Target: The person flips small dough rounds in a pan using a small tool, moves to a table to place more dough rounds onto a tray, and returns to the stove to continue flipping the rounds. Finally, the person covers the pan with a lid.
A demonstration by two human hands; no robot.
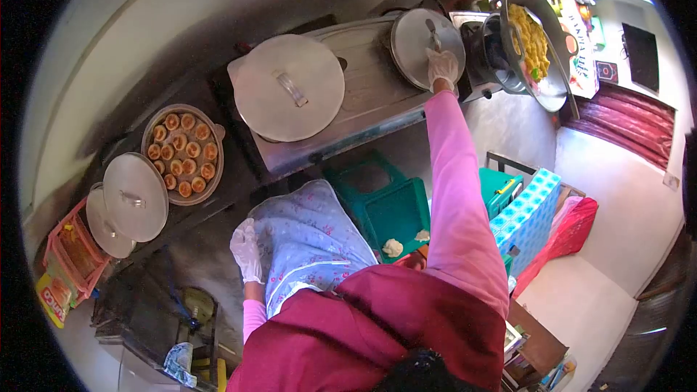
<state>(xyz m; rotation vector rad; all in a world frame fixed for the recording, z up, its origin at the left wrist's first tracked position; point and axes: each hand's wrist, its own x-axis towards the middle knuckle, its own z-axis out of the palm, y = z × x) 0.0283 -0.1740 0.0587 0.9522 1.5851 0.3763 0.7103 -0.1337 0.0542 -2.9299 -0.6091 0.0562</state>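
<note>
My right hand (443, 67), in a clear plastic glove, reaches far forward to a round metal lid (414, 47) on the stove. Its fingers are closed at the near end of the lid's handle. My left hand (247, 250), gloved too, hangs beside my blue floral apron (305, 229). Its fingers look loosely apart, with nothing visible in them. A larger round lid (308, 112) lies on the stove top to the left of my right hand. Further left, a round pan (216, 187) holds several browned round cakes.
A big wok (555, 91) with yellow food stands right of the lid. Two more lids (134, 207) lie at the left beside a pink basket (87, 268). A green plastic chair (396, 210) with pale dough pieces (393, 247) stands close in front of me.
</note>
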